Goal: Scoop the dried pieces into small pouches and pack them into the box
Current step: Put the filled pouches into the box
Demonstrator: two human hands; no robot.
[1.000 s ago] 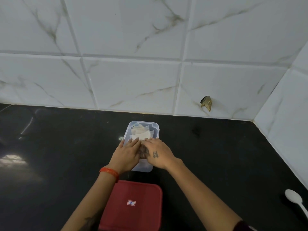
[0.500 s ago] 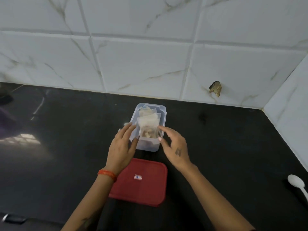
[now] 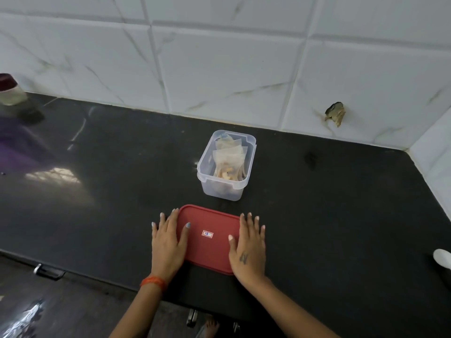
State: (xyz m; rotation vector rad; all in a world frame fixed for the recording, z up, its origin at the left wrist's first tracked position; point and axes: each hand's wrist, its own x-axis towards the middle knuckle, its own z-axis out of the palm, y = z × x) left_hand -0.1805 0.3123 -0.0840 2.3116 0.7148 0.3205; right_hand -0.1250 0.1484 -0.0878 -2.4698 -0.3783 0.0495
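Both hands have withdrawn from the clear box (image 3: 225,164) since the previous half-second, when they were at its rim settling a pouch; they now lie on the red lid (image 3: 207,237), which sits flat on the black counter (image 3: 329,203) just at 6 o'clock of the box and apart from it. The left hand (image 3: 168,242) rests palm-down over the lid's 9 o'clock edge, fingers spread, thumb on the lid's top surface; the right hand (image 3: 249,247) does the same at the 3 o'clock edge. Neither hand has closed round anything: both are flat and released, touching the lid but not yet lifting it. The box stands uncovered toward 12 o'clock from the hands, near the tiled wall (image 3: 219,69). Inside it the filled pouches (image 3: 229,159) stand packed together, dried pieces visible at the bottom of the nearest one. The count of pouches cannot be told. Assessment: the move from box to lid indicates that packing is finished or close to it, and the step in hand is closing the box. The lid must be gripped at both edges, carried toward 12 o'clock, squared over the rim and pressed down; pouch tops protruding above the rim could catch under the seal. A white spoon (image 3: 441,257) lies at 3 o'clock at the frame edge, untouched. A jar (image 3: 9,90) stands far off at 10 o'clock.
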